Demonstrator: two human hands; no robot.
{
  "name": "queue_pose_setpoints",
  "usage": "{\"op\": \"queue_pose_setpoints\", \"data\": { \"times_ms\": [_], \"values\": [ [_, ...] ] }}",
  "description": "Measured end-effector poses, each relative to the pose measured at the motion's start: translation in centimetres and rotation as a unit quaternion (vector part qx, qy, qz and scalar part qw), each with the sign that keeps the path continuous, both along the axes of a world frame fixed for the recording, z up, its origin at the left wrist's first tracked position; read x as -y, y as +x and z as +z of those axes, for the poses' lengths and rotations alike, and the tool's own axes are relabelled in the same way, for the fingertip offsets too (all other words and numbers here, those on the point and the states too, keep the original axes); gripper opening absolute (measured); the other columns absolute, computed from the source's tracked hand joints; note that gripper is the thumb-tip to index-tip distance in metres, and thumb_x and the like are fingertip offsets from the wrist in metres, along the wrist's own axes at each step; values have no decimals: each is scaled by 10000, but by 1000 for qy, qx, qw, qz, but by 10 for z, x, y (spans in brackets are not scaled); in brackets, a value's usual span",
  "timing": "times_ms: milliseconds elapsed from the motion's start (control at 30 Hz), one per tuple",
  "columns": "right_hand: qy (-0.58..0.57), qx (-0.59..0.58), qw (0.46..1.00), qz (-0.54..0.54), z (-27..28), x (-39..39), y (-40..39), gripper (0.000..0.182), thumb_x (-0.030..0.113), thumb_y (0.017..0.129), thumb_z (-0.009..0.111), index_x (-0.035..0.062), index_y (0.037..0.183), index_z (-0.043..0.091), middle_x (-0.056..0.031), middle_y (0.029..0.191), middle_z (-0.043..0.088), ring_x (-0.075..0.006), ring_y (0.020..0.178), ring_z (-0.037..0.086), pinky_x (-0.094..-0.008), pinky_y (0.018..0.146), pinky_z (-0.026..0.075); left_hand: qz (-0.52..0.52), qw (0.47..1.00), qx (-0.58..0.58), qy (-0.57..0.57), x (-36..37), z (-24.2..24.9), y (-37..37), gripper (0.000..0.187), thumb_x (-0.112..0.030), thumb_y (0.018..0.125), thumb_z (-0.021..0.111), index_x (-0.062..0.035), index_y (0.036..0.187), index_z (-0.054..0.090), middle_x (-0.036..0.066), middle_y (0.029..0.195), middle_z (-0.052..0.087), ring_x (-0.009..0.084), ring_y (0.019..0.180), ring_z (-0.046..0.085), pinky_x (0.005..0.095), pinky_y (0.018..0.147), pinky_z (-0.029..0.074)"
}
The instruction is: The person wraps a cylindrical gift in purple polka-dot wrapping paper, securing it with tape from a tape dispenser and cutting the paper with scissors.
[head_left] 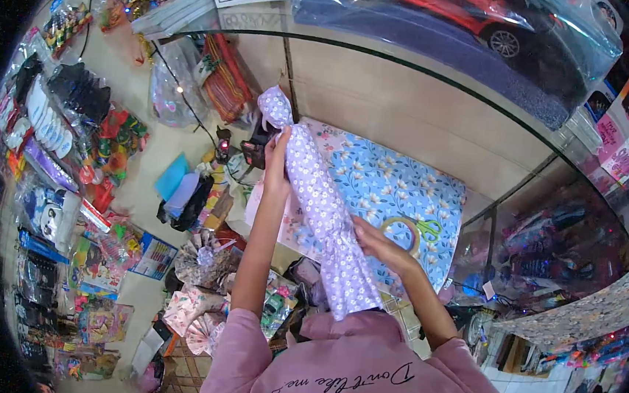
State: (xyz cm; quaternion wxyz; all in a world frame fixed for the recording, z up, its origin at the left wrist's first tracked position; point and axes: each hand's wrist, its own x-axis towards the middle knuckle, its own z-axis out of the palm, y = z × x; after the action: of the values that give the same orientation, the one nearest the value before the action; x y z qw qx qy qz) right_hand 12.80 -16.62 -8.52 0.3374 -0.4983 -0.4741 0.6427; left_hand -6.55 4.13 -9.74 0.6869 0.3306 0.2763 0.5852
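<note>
A long bundle wrapped in lavender paper with white flowers stands tilted before my chest, its lower end near my shirt. Close to its top, under the bunched, puffed-out paper end, my left hand is closed around the narrowed part. My right hand holds the bundle's right side lower down, its fingertips partly hidden. Beyond it, a sheet of blue floral wrapping paper lies on the glass counter. On that sheet rest a roll of tape and green-handled scissors.
A boxed red toy car sits on the upper glass shelf, whose edge curves above the work area. Packaged goods hang along the left wall. Floral wrapped parcels lie at lower left. A glass case stands at right.
</note>
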Motion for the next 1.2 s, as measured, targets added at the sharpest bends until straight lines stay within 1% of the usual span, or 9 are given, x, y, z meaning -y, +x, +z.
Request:
{"op": "queue_pose_setpoints", "data": {
  "times_ms": [133,267,400,533,633,733,867,1033,1200],
  "values": [
    [-69,-148,987,-8,-33,3,-10,706,391,898,529,-22,1382,224,-104,1329,417,-188,1254,360,-311,1037,298,53,997,-41,-30,-6,-18,25,769,-356,758,719,-22,1308,297,127,1188,463,199,1055,483,316,893,413],
    [-82,-250,961,-87,-29,8,-27,787,294,789,704,5,1371,260,-112,1285,446,-193,1167,447,-319,958,390,113,986,-112,-48,31,17,45,918,-378,741,729,-56,1374,149,176,1296,351,240,1165,401,346,956,366],
    [-33,-93,994,-54,-27,1,-40,829,238,724,757,-18,1345,271,-115,1261,466,-191,1117,489,-327,938,411,116,970,-209,-42,12,4,51,977,-397,731,732,-61,1388,92,189,1350,274,252,1218,341,356,986,333],
    [-150,-120,980,-49,-23,1,-37,709,230,749,700,-30,1305,345,-120,1191,502,-186,1054,509,-317,910,411,74,966,-244,-42,3,-5,47,1004,-413,728,727,-61,1395,63,200,1367,254,266,1211,363,361,963,365],
    [-105,-136,985,-9,-36,-4,-34,714,319,758,677,-64,1275,366,-136,1168,506,-213,1042,505,-319,922,396,-18,978,-193,-80,11,3,39,1060,-423,738,719,-58,1399,-24,211,1315,334,270,1163,433,361,943,402],
    [-125,8,991,-42,-19,-2,-40,780,401,749,669,-99,1260,357,-159,1175,493,-229,1056,495,-316,917,396,-4,977,-195,-91,8,-18,38,1070,-418,748,711,-55,1397,-57,218,1327,318,285,1161,440,373,937,415],
    [-114,-25,990,-73,-20,-2,-39,861,465,730,686,-123,1258,344,-183,1216,461,-238,1093,480,-323,915,399,-39,976,-203,-67,29,-40,33,1138,-420,733,713,-59,1399,-138,222,1395,235,300,1248,343,373,1003,341],
    [-146,-99,982,-65,-20,-7,-31,674,423,790,642,-89,1186,454,-160,1141,539,-192,1050,523,-294,890,414,-29,973,-221,-51,123,-57,33,915,-387,804,649,57,1385,100,198,1376,292,264,1248,345,334,1016,308],
    [-109,-146,982,-46,-47,-8,-26,572,396,848,576,-75,1160,486,-136,1030,597,-193,932,584,-296,856,441,-119,964,-211,-113,158,-56,36,693,-456,810,623,29,1249,392,116,1086,542,157,948,539,251,774,427]
  ]
}}
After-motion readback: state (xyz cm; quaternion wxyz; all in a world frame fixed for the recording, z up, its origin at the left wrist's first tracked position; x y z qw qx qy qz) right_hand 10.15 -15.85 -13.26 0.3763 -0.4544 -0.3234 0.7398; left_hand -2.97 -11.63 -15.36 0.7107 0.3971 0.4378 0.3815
